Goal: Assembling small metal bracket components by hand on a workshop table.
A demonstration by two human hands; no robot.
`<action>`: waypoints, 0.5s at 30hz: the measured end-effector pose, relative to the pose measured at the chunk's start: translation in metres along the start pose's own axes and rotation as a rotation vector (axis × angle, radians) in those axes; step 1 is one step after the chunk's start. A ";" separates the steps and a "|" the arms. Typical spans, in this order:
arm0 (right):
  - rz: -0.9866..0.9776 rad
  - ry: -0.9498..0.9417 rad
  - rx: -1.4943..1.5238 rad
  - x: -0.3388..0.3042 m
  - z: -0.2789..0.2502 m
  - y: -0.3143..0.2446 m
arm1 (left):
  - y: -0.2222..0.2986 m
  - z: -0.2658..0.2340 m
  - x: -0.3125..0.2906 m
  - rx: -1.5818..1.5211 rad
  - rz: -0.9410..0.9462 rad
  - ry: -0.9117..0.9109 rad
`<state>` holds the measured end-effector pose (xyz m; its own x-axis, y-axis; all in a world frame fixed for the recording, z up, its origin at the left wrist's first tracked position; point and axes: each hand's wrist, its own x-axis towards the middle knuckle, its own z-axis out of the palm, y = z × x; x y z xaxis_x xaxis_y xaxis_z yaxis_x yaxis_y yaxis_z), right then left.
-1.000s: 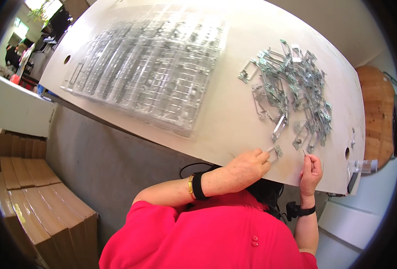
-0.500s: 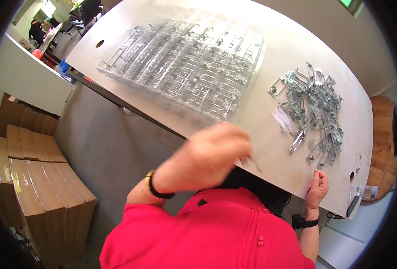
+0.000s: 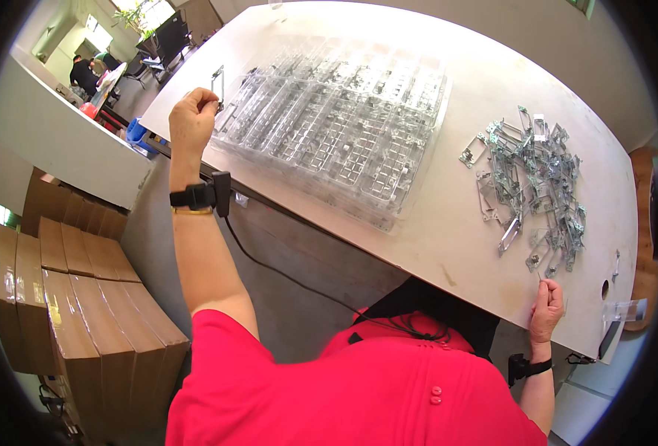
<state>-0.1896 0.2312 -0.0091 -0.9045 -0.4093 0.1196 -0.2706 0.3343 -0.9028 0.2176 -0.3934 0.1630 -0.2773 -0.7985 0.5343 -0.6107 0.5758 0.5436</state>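
My left hand (image 3: pixel 193 120) is raised over the table's left end, just beyond the left side of a clear plastic tray (image 3: pixel 232 141). Its fingers pinch a small metal bracket (image 3: pixel 219 80), a slim rectangular frame standing upright. Rows of similar small metal parts fill the tray's compartments. At the table's front edge on the right, my right hand (image 3: pixel 547 311) is closed with thumb and finger together. A thin, pin-like tip (image 3: pixel 539 274) sticks up from this pinch; its kind is too small to make out. Beyond that hand lies a tangled pile of metal brackets (image 3: pixel 526 178).
The pale table (image 3: pixel 433 260) curves along its far side and has a cable hole (image 3: pixel 605 290) at right. A clear plastic piece (image 3: pixel 626 310) lies by the right edge. A black cable (image 3: pixel 284 276) trails from my left wrist. Cardboard boxes (image 3: pixel 106 312) are stacked on the left.
My left hand has swung from the table's front middle to the far left, and the bracket now shows clearly in it. My right hand keeps its pinch at the front edge.
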 end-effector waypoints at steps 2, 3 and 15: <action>0.008 -0.005 -0.003 -0.001 0.000 0.000 | -0.004 0.005 0.013 0.112 -0.013 -0.095; 0.012 -0.002 0.006 -0.002 0.000 0.000 | -0.005 0.008 0.018 0.112 -0.007 -0.098; 0.036 0.013 0.022 -0.005 0.002 -0.004 | -0.035 0.033 0.047 0.444 0.059 -0.220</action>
<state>-0.1835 0.2295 -0.0067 -0.9178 -0.3863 0.0918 -0.2302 0.3295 -0.9157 0.2016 -0.4573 0.1476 -0.4415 -0.8125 0.3806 -0.8328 0.5290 0.1632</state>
